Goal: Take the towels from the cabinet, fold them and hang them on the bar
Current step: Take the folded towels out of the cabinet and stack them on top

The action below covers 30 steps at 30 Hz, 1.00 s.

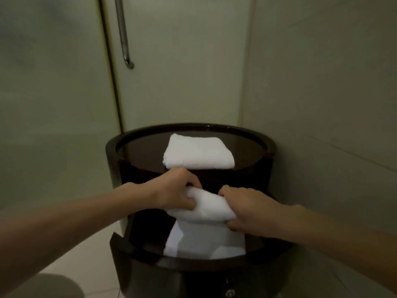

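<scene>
Head view shows the left hand [174, 191] and right hand [247, 209] each gripping one end of a folded white towel [206, 206], fingers [227, 191] curled tight round it. They hold it level just above the open drawer [133, 250] of the round dark cabinet [113, 151], probably so it comes out without losing its fold. A second folded towel [198, 152] lies on the cabinet's glossy top, apparently parked there, with more white towelling [204, 239] in the drawer; the cabinet stands in a dim corner on a pale tiled floor [86, 254], beside a frosted panel carrying an upright chrome bar [123, 39], well apart from the hands.
</scene>
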### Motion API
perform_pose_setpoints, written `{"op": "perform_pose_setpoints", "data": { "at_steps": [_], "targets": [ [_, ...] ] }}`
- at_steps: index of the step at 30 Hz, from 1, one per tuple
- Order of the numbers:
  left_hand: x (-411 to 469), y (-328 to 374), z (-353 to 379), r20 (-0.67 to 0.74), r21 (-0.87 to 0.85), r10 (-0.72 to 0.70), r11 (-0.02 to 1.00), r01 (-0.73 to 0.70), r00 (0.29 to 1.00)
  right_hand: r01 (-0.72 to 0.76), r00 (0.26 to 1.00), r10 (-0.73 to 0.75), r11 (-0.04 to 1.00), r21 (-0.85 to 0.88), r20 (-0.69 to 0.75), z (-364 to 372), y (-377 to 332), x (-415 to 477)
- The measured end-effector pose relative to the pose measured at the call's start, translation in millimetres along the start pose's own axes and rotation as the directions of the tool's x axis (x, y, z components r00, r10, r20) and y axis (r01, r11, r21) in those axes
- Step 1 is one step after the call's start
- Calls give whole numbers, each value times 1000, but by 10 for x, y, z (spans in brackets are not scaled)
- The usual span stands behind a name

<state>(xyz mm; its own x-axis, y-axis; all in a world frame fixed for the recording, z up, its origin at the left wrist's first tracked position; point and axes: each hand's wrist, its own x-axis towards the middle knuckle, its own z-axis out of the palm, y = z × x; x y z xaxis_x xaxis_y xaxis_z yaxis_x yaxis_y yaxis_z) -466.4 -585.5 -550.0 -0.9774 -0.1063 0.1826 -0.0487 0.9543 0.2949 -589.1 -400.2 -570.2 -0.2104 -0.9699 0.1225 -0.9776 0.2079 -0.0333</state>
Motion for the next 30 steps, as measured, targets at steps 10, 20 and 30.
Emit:
{"op": "perform_pose_setpoints", "data": {
  "at_steps": [10, 20, 30],
  "targets": [
    [-66, 32, -79, -72, 233, -47, 971, 63, 996, -61, 996, 72, 985, 163, -60, -464, 150, 269],
    [179, 244, -1068, -200, -69, -68, 996, 55, 977, -39, 975, 94, 965, 258, -204, -1425, 231, 512],
    [666, 293, -1899, -301, 113, -38, 991, 75, 953, -51, 919, 182, 935, 352, -350, -2055, 338, 919]
  ]
}}
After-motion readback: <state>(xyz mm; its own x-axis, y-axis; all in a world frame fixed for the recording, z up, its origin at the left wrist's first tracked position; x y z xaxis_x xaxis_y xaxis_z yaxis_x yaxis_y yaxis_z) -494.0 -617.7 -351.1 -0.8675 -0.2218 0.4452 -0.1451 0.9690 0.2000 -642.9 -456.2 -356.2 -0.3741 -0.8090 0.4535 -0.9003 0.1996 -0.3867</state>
